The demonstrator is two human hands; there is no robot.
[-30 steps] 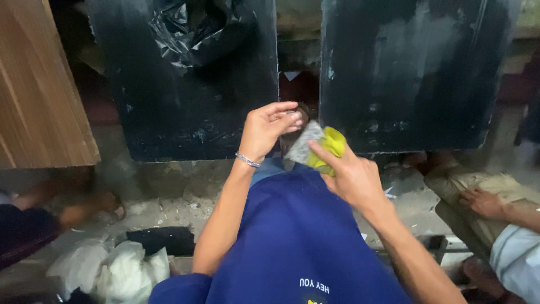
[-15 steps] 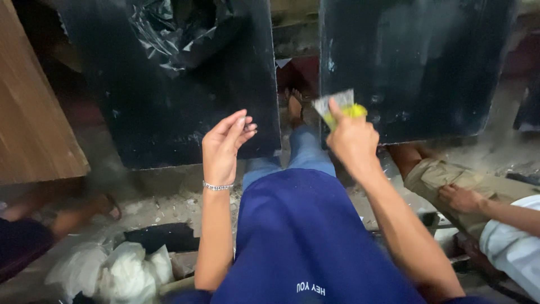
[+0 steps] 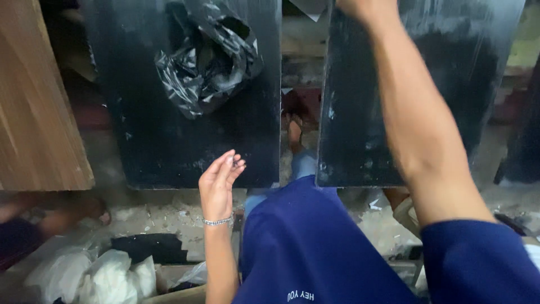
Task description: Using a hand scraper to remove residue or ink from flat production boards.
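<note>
My left hand [image 3: 219,186] hovers open and empty, fingers loosely together, a bracelet on its wrist. It is just in front of the near edge of the left black board [image 3: 140,112]. My right arm stretches up across the right black board [image 3: 349,112]. My right hand [image 3: 360,7] is cut off by the top edge of the view, so whatever it holds is hidden. A crumpled black plastic bag [image 3: 208,62] lies on the left board.
A brown wooden panel [image 3: 34,101] leans at the left. White bags [image 3: 107,276] lie on the dusty floor at the bottom left. My foot [image 3: 293,132] shows in the gap between the two boards. Blue cloth [image 3: 315,247] covers my lap.
My right hand, which held a yellow-green item in a clear wrapper, has risen to the top edge, and the item has left view. My left hand let go and dropped lower.
</note>
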